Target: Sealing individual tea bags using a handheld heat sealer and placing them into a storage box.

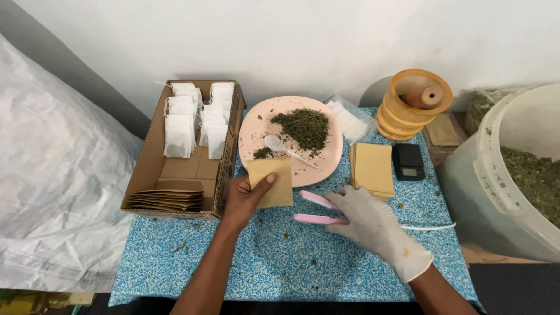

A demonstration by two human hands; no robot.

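Nearest the front edge of the blue speckled table (280,268), our gloved right hand (367,219) lies over the pink heat sealer (318,210), fingers closed about its handles; the two pink arms stand apart.

Just left of it, our bare left hand (245,195) pinches one brown paper pouch (271,182), thumb on its face, held upright over the near rim of the plate; the pouch mouth looks unsealed, though we cannot tell whether it is filled.

Mid-table: a pink plate (335,157) with a heap of dried green herb (303,128) and a white plastic spoon (286,149). To its right, a stack of empty brown pouches (373,169), then a small black scale (408,161).

At the left edge: a cardboard box (149,169) holding white filter bags (192,119) in rows and a few finished brown pouches (169,198) at its near end.

Far right corner: an orange spool (415,105). Off the right edge, a white bucket (496,175) of herb.

Judgement: a small batch is done; most pouches remain.
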